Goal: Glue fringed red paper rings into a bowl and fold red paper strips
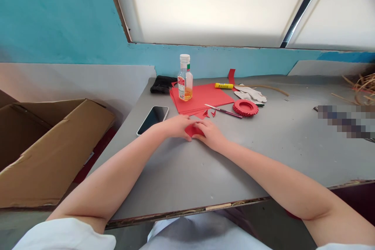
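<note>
A small piece of red paper (pixel 191 130) lies between my two hands on the grey table. My left hand (pixel 178 125) grips its left side, fingers curled round it. On the right side my right hand (pixel 209 134) holds the same piece with fingers bent and pressed to it. Just beyond them are small red scraps (pixel 206 114) and a stack of red sheets (pixel 202 95). A thin cutter with a dark handle (pixel 231 113) rests across the near edge of the stack, beside a round red pleated paper ring (pixel 245 108).
A glass bottle (pixel 185 80) stands on the sheets, with a black pouch (pixel 162 84) beside it. A phone (pixel 152 119) lies left of my hands. Behind the ring are a yellow glue stick (pixel 224 86) and white gloves (pixel 251 93). A cardboard box (pixel 55 156) stands left of the table (pixel 175 183).
</note>
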Tool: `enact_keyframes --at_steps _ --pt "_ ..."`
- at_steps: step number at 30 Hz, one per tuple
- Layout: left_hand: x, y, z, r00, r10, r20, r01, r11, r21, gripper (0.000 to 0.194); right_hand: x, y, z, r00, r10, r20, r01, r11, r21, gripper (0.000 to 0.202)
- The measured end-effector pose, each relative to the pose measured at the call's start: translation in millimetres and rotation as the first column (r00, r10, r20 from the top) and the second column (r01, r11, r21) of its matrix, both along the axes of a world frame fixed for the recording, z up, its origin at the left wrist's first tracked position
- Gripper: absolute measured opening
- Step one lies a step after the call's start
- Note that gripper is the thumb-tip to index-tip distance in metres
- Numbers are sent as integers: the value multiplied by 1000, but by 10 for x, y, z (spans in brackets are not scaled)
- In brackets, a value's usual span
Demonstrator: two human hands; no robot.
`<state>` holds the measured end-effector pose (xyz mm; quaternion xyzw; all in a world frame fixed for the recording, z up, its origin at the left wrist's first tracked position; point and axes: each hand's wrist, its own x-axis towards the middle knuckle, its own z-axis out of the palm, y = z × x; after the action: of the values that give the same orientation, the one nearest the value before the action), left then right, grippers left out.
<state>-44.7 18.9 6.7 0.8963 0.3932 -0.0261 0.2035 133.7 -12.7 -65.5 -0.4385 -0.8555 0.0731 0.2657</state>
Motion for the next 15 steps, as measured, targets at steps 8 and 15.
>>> enact_keyframes --at_steps 8,15 --pt "42 12 -30 998 5 59 -7 999 33 48 -15 -6 35 1000 19 11 -19 1000 -11 32" --pt "29 35 -81 998 -9 54 7 999 38 46 -23 -10 -2 999 18 29 -18 1000 4 30"
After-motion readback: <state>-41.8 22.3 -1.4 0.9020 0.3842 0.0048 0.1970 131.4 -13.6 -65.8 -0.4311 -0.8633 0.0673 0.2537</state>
